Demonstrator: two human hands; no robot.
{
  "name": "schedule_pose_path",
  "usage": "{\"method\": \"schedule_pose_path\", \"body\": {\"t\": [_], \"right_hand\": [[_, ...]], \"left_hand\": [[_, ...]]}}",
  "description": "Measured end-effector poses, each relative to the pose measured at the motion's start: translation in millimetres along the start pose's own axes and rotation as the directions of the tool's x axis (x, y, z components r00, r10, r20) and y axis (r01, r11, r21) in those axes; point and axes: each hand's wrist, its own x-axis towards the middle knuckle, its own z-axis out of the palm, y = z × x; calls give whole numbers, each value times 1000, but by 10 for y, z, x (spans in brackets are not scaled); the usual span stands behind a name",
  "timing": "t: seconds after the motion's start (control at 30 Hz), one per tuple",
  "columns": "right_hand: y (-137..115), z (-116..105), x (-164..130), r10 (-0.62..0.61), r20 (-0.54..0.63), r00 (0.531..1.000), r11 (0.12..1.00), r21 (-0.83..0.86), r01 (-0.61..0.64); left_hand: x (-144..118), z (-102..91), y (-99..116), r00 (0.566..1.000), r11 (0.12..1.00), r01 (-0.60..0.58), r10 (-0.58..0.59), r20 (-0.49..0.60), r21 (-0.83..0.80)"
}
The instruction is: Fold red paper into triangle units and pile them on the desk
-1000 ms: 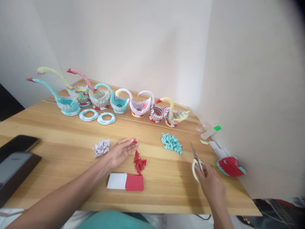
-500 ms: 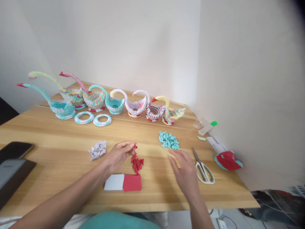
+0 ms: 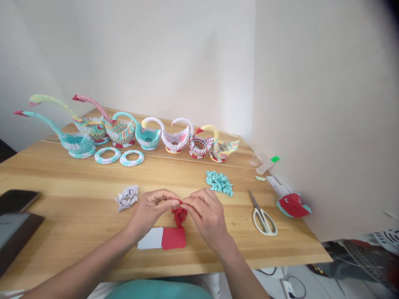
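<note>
My left hand (image 3: pixel 152 207) and my right hand (image 3: pixel 204 214) meet over the middle of the wooden table (image 3: pixel 77 195), fingertips pinched together on a small red folded paper piece (image 3: pixel 178 202). Just beneath them lies a little pile of red folded pieces (image 3: pixel 180 215). Nearer to me, a red paper sheet (image 3: pixel 173 238) lies flat, overlapping a white sheet (image 3: pixel 151 239). White-handled scissors (image 3: pixel 262 216) rest on the table to the right, apart from both hands.
A row of paper swans (image 3: pixel 124 131) lines the back, with two teal rings (image 3: pixel 120 156) in front. A white piece pile (image 3: pixel 127 197), a teal piece pile (image 3: pixel 220 182) and a red-teal paper model (image 3: pixel 293 205) lie about. A phone (image 3: pixel 17 200) and dark case sit left.
My right hand set the scissors down on the table and came left to join my left hand on the red piece. The view drifted slightly to the right.
</note>
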Motion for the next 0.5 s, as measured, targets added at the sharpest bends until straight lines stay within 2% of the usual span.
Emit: {"method": "schedule_pose_path", "body": {"t": [0.2, 0.37, 0.43, 0.5], "right_hand": [[-55, -30, 4, -37, 46, 998, 997, -61, 39], [-56, -54, 59, -109, 155, 982, 971, -193, 138], [-28, -61, 83, -116, 157, 981, 971, -192, 146], [1, -53, 88, -77, 96, 992, 990, -107, 87]], "left_hand": [[-41, -26, -36, 995, 984, -103, 104, 2, 147], [-45, -118, 9, 934, 839, -357, 322, 153, 410], [-45, -131, 36, 923, 814, -384, 352, 157, 435], [-50, -117, 57, 933, 852, -356, 344, 103, 385]]}}
